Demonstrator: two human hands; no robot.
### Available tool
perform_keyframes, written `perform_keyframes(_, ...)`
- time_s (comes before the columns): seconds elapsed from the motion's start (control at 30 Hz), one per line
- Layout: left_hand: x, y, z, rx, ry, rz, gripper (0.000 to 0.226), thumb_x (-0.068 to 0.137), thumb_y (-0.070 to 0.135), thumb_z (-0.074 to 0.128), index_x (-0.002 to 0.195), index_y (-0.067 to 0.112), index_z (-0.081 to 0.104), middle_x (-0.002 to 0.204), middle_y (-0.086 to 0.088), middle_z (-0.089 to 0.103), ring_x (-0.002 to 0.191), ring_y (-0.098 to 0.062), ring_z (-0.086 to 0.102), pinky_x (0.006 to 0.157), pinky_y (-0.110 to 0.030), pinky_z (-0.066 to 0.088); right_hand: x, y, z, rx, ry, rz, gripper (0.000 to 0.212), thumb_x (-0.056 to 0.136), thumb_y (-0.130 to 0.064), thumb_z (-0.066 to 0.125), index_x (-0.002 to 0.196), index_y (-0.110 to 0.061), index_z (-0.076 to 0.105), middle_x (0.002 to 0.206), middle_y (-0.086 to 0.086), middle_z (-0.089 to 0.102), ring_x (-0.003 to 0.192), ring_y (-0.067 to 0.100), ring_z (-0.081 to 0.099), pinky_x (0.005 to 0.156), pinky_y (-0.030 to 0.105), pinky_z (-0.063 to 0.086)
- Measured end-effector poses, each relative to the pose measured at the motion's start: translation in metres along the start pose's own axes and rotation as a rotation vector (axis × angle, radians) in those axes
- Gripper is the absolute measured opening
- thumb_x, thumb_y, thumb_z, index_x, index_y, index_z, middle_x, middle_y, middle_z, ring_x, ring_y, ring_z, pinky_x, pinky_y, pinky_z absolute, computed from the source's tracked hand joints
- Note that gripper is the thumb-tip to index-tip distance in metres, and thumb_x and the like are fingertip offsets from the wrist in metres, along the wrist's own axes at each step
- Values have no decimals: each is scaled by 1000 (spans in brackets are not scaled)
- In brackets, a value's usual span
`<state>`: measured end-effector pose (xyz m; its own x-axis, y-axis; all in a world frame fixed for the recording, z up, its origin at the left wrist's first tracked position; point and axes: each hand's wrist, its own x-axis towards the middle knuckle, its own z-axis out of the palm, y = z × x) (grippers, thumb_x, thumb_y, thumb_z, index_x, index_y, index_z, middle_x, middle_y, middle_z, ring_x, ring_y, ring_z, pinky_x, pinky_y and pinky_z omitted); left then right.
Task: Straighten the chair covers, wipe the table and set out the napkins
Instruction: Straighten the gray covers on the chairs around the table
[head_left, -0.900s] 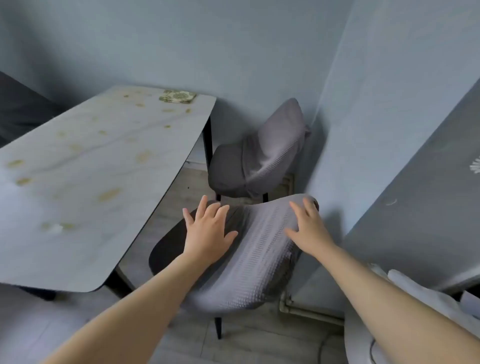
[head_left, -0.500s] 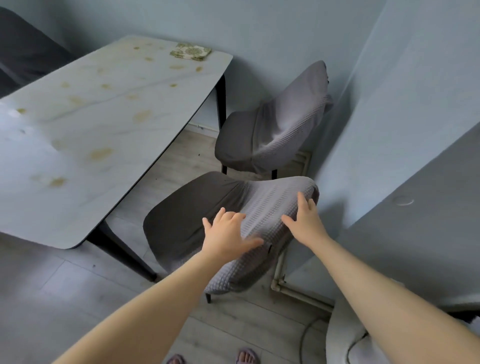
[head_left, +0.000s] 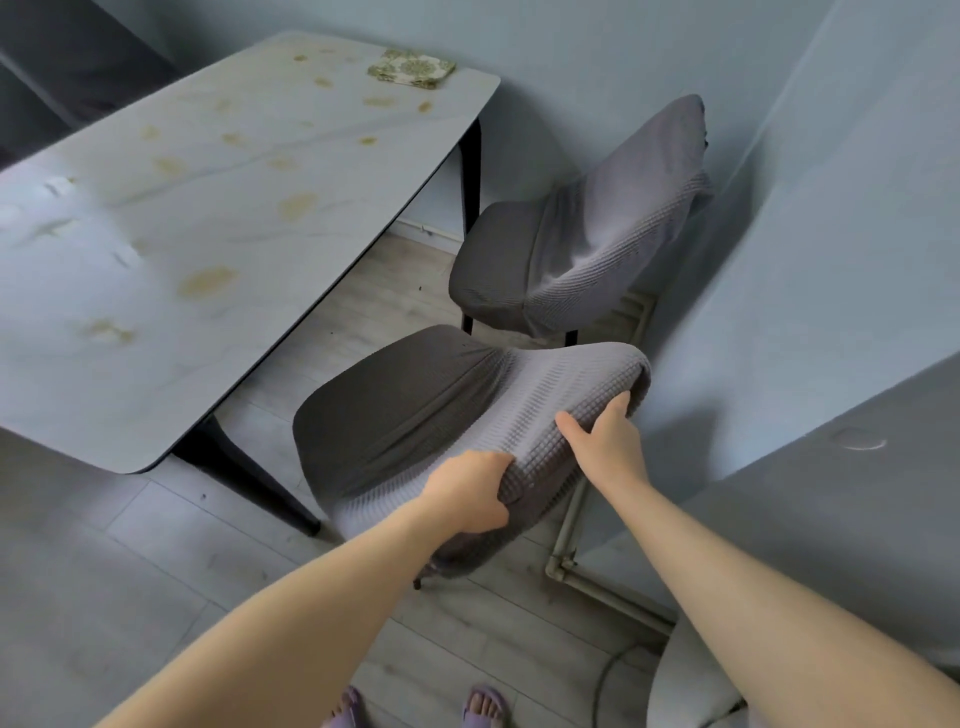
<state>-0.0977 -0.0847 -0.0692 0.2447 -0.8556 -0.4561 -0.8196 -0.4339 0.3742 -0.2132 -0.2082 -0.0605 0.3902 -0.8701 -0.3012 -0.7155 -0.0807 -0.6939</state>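
Chair cover (head_left: 524, 415) is gripped by left hand (head_left: 470, 493) and right hand (head_left: 608, 441), fingers closed on fabric.

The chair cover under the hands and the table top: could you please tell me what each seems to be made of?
The chair cover looks like a stretchy grey waffle-knit fabric: a raised grid texture that bunches where the left hand and right hand grip it. The table top seems a hard, smooth slab with a pale marble-like pattern and thin dark edge, possibly stone or laminate; yellowish stains sit on it.
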Motion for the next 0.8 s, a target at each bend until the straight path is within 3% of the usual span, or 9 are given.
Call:
perform_keyframes(0.1, 5, -18, -24, -58, 24, 6, 26, 71, 20, 63, 91, 18, 48, 96, -3, 58, 92, -29, 59, 65, -31, 41, 8, -20, 2, 22, -11, -58, 95, 90, -40, 56, 149, -2, -8, 150, 16, 33, 135, 30, 37, 103, 34, 36)
perform_keyframes(0.2, 10, -40, -59, -132, 29, -24, 31, 69, 19, 64, 99, 15, 57, 95, -1, 61, 86, -25, 61, 69, -37, 52, 21, -48, 6, 46, -37, -118, 96, 89, -46, 56, 150, -6, -7, 152, 14, 31, 137, 29, 35, 107, 35, 34)
perform_keyframes(0.3, 12, -60, -93, -185, 76, -52, 27, 70, 17, 63, 96, 20, 56, 84, 5, 59, 80, -20, 60, 63, -34, 49, 38, -77, 14, 36, -72, -186, 99, 87, -51, 56, 150, -8, -8, 153, 13, 30, 137, 31, 34, 108, 39, 33)
perform_keyframes(0.37, 10, -70, -111, -126, 161, -68, 24, 74, 19, 62, 96, 26, 52, 81, 9, 57, 79, -17, 57, 55, -27, 38, 48, -93, 18, 23, -88, -234, 100, 86, -52, 56, 150, -8, -9, 154, 11, 27, 138, 31, 33, 109, 40, 32)
perform_keyframes(0.43, 7, -80, -123, -19, 302, -98, 29, 80, 25, 59, 108, 29, 53, 91, 9, 61, 82, -16, 58, 52, -25, 32, 59, -109, 23, 1, -108, -279, 100, 87, -51, 56, 150, -9, -9, 156, 9, 24, 139, 30, 30, 110, 40, 31)
perform_keyframes(0.6, 3, -108, -134, 224, 563, -223, 31, 89, 43, 52, 114, 25, 46, 98, 4, 64, 87, -24, 63, 66, -35, 49, 89, -140, 35, -69, -149, -333, 101, 86, -46, 61, 150, -13, -10, 157, 10, 17, 142, 31, 25, 111, 44, 30)
perform_keyframes(0.7, 13, -125, -145, 248, 527, -155, 31, 91, 45, 50, 108, 21, 42, 94, 2, 63, 83, -25, 62, 69, -40, 53, 104, -153, 38, -212, -51, -377, 108, 78, -52, 66, 151, -17, -6, 158, 13, 8, 143, 36, 18, 110, 49, 29)
perform_keyframes(0.8, 21, -138, -157, 244, 487, -105, 29, 91, 43, 51, 103, 19, 40, 90, 1, 63, 81, -25, 61, 70, -41, 52, 120, -161, 30, -402, 14, -548, 117, 68, -58, 73, 150, -28, -4, 158, 11, -8, 145, 37, 0, 113, 52, 17)
